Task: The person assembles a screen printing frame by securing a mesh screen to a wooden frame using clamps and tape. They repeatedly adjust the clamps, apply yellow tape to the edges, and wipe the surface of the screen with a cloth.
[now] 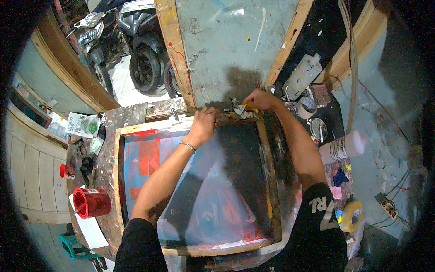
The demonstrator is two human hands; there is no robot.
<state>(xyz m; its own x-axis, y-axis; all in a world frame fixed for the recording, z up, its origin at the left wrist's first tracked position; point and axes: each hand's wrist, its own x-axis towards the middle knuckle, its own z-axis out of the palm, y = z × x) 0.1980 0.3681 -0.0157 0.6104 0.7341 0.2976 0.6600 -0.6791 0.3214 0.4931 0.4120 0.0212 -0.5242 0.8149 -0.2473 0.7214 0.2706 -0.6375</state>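
Note:
A wooden screen-printing frame (119,181) lies in front of me, its mesh (204,217) stained blue, grey and red. My left hand (204,127) has its fingers curled over the frame's far edge, near the middle. Farther right, my right hand (260,100) is closed in a pinch at the hinge clamp (242,109) on the frame's far right side. What its fingertips hold is too small to make out. Another metal clamp (176,116) sits on the far edge to the left of my left hand.
A red cup (96,202) stands on white paper (93,229) at the left. On the right are a pinkish bottle (346,147), a dirty plastic bottle (302,76), a tape roll (352,216) and a round tin (318,128). Motorcycles (144,63) stand beyond the doorway.

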